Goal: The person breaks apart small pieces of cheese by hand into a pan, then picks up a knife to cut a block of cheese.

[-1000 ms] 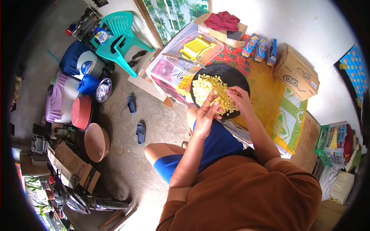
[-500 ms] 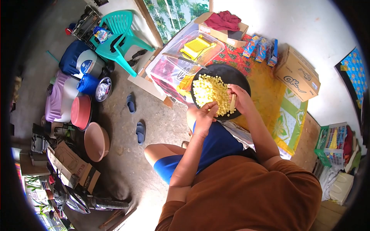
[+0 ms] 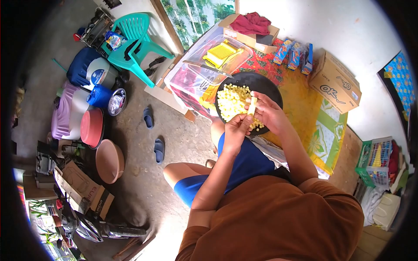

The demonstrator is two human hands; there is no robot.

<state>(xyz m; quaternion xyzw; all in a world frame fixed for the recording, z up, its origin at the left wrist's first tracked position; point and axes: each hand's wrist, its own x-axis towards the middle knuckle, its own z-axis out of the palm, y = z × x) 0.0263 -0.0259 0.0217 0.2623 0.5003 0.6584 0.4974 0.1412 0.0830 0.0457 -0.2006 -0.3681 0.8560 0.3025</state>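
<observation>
A black round dish (image 3: 273,89) holds a heap of small pale yellow cubes (image 3: 233,99). Over it, both hands meet at a short pale yellow stick (image 3: 252,105). My right hand (image 3: 271,114) is closed about the stick, its fingers along the side and upper part. At the lower end, the thumb and fingertips of my left hand (image 3: 237,130) pinch together on it. A knife (image 3: 209,68) lies across a clear plastic container (image 3: 248,54), just beyond the dish. Inside that container sits a yellow slatted tool (image 3: 223,53).
On the table's patterned cover (image 3: 300,126) stand a closed carton (image 3: 335,82), several blue boxes (image 3: 294,55) and an open carton (image 3: 250,37) with dark red cloth. A green chair (image 3: 133,43), basins (image 3: 109,161) and slippers (image 3: 159,150) are to the left.
My right hand has moved left with the stick, turning its palm more toward me. My left hand has shifted slightly and now meets the stick's lower end.
</observation>
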